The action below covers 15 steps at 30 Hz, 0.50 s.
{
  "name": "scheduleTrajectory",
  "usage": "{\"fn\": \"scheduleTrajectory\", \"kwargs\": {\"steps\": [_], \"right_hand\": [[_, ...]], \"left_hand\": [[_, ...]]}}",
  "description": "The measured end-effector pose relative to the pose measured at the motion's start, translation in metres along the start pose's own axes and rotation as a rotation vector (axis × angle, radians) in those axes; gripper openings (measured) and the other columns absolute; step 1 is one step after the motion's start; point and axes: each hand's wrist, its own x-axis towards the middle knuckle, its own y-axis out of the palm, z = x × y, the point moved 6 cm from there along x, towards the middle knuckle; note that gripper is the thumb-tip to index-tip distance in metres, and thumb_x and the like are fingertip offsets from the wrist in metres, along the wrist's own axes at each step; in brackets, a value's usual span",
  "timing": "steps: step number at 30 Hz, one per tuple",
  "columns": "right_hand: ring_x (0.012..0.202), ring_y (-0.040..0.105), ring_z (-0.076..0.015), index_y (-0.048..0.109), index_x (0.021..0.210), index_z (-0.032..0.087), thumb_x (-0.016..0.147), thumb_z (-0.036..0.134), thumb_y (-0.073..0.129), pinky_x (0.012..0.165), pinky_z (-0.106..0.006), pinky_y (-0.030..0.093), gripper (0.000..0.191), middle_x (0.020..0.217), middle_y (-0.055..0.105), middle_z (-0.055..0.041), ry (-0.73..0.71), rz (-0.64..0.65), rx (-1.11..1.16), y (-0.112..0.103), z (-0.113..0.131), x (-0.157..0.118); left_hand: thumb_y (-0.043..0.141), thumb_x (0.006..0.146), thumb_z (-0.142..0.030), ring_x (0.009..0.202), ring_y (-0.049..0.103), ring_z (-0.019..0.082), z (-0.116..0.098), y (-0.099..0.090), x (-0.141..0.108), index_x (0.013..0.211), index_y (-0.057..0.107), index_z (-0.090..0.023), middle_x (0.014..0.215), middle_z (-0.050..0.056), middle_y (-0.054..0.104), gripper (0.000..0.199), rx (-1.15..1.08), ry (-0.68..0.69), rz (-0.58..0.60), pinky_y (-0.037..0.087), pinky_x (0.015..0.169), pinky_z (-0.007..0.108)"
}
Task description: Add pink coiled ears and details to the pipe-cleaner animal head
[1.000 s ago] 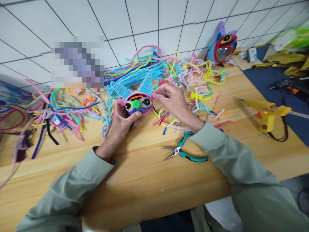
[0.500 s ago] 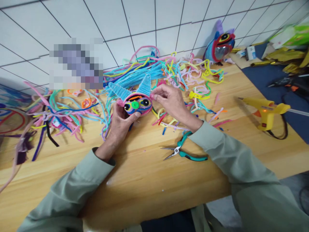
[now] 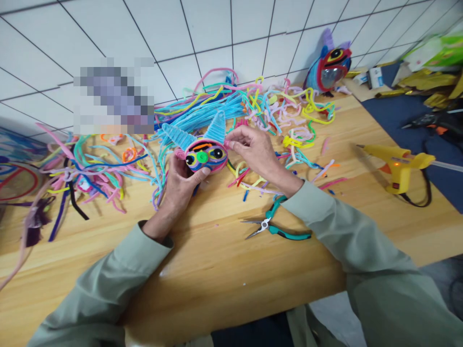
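Note:
My left hand (image 3: 182,179) grips a pipe-cleaner animal head (image 3: 208,165) from its left side, thumb across the lower front. The head has two blue wrapped ears, black eyes ringed in yellow and a green coiled nose. A pink coil sits at its left side. My right hand (image 3: 256,152) pinches a small pink piece (image 3: 227,144) against the head's right edge; the fingertips partly hide it. Teal-handled pliers (image 3: 265,225) lie spread on the table below my right wrist.
Loose pipe cleaners (image 3: 97,173) heap at the left, with a blue bundle (image 3: 217,111) behind the head. A yellow glue gun (image 3: 398,166) stands at the right, its light on. Another colourful pipe-cleaner head (image 3: 331,67) leans by the tiled wall. A black glue gun (image 3: 437,123) lies far right.

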Motion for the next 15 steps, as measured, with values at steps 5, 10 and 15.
{"fn": "scheduleTrajectory", "kwargs": {"steps": [5,10,15], "right_hand": [[0.091,0.077,-0.0192,0.079,0.096,0.022,0.095,0.023,0.077,0.088,-0.034,0.061,0.003,0.097,0.084,-0.0018,0.01,0.007,0.014,0.0,-0.001,0.0],[0.094,0.076,-0.0196,0.079,0.102,0.022,0.096,0.028,0.078,0.092,-0.035,0.061,0.008,0.1,0.083,-0.0024,0.023,0.007,0.028,0.001,-0.005,0.0],[0.098,0.076,-0.0219,0.078,0.112,0.023,0.092,0.042,0.084,0.091,-0.038,0.063,0.028,0.106,0.083,-0.004,0.091,-0.006,0.073,-0.004,-0.012,0.001]], "left_hand": [[0.104,0.076,-0.048,0.127,0.069,0.028,0.001,0.0,0.0,0.113,0.056,-0.027,0.119,0.003,0.069,0.064,0.006,-0.007,0.008,0.058,0.113,0.045],[0.103,0.076,-0.051,0.124,0.071,0.029,0.001,0.0,0.0,0.114,0.057,-0.027,0.119,0.003,0.069,0.064,0.013,0.001,0.016,0.06,0.112,0.048],[0.102,0.076,-0.056,0.124,0.07,0.029,0.0,0.0,0.001,0.115,0.056,-0.027,0.122,0.005,0.069,0.067,0.057,0.023,0.021,0.059,0.114,0.051]]}}
